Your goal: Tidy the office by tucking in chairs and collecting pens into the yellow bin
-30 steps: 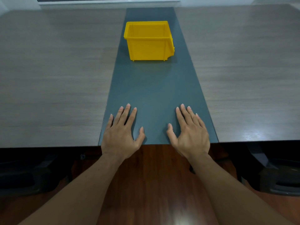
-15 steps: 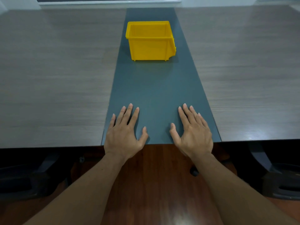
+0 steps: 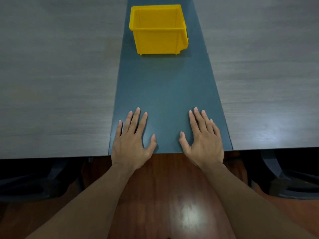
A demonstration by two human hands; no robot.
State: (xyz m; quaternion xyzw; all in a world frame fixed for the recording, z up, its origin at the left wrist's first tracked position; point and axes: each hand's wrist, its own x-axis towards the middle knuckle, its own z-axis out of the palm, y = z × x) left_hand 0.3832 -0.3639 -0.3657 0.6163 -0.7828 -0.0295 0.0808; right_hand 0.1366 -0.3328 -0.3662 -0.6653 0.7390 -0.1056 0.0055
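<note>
A yellow bin [image 3: 158,41] stands upright on the dark teal centre strip [image 3: 165,87] of the table, at the far end of my reach. I cannot see anything inside it from here. My left hand [image 3: 132,141] lies flat on the near edge of the strip, fingers spread, holding nothing. My right hand [image 3: 202,140] lies flat beside it in the same way, a hand's width apart. No pens are in sight. Two dark chairs are tucked under the table: one at the left [image 3: 32,183], one at the right [image 3: 291,180].
Grey wood-grain table panels [image 3: 57,80] flank the strip on both sides. A glossy reddish-brown wooden floor [image 3: 165,195] shows below the table's near edge, between the two chairs.
The view has tipped down and drawn slightly closer, so the bin sits nearer the top of the frame. Both hands stay flat on the table's edge.
</note>
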